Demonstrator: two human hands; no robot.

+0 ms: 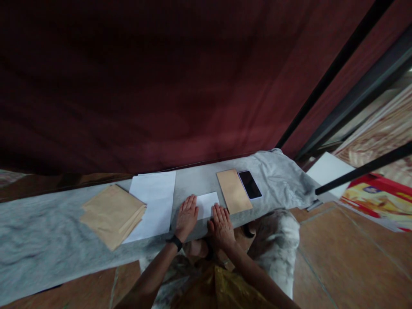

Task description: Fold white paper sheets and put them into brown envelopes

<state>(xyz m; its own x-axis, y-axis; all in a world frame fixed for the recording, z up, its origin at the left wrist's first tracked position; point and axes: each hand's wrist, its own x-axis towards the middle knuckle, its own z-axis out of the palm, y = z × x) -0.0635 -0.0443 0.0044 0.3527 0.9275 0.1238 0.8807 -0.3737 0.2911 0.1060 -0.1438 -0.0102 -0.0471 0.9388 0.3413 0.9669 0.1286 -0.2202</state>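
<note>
A small white sheet of paper (206,201), perhaps folded, lies on the grey cloth between my hands. My left hand (187,216) rests flat on its left end, fingers stretched out. On its lower right corner lies my right hand (222,225), also flat with the fingers extended. Just right of the paper is a brown envelope (234,191), close to my right fingertips. To the left sits a stack of white sheets (157,201), partly covered by a pile of brown envelopes (112,212).
A phone (249,184) lies right of the single envelope. The grey cloth (38,231) covers a long narrow bench, bunched at its right end. A dark red curtain (161,86) hangs behind. Black poles (334,73) and a red-and-yellow box (380,199) are at the right.
</note>
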